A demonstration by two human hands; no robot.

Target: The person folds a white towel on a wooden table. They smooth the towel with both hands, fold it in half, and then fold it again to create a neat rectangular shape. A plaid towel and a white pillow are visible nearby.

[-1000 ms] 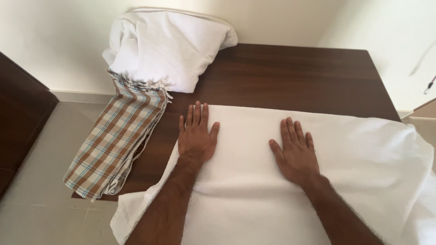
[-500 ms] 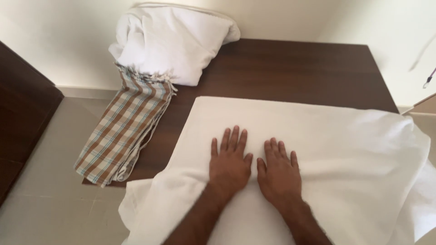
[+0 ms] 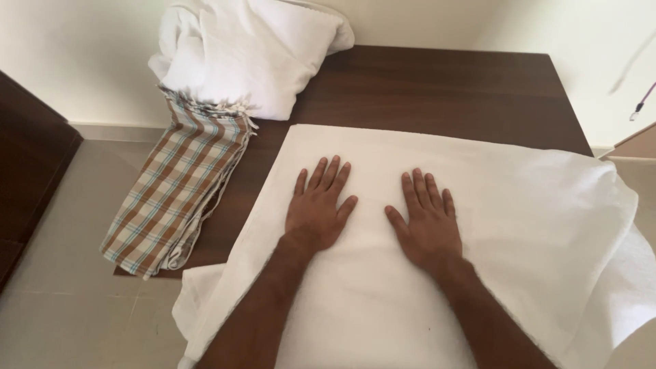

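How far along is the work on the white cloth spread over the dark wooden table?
Done: the large white cloth lies spread over the dark wooden table, its far edge straight. In hand: the left hand and right hand press flat on it, fingers spread. Left: its right end hangs rumpled off the table; the brown checked cloth and heaped white fabric pile lie untouched.

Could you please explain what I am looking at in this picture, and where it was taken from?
There is no machine here: a person works with bare hands, and a camera on their head looks down at them. The left hand and right hand lie flat, palms down and fingers spread, on a white cloth spread over a dark wooden table. Neither hand grips anything. At the table's left edge a folded checked cloth hangs partly over the side, and behind it sits a heap of white linen.
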